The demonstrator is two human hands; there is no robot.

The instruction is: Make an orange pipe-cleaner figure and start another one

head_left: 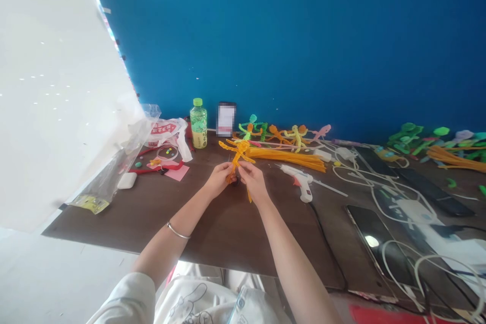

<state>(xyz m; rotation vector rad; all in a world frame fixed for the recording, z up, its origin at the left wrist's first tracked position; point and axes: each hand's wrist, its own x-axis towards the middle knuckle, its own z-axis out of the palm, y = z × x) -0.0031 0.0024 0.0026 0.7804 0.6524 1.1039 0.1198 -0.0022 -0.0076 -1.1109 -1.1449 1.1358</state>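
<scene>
An orange pipe-cleaner figure (239, 150) stands up between my two hands, above the dark brown table (197, 217). My left hand (220, 179) is closed around its lower part from the left. From the right, the fingers of my right hand (251, 178) pinch the same lower part, and one orange strand hangs down beside them. Just behind the figure lies a bundle of orange pipe cleaners (292, 158). A white glue gun (302, 182) rests to the right of my right hand.
A green-capped bottle (199, 125) and an upright phone (226, 119) stand at the back. Colourful figures (296, 136) line the blue wall. Plastic bags (167, 134) and an earphone case (127, 180) lie left; a dark phone (379, 243) and white cables (385, 186) lie right.
</scene>
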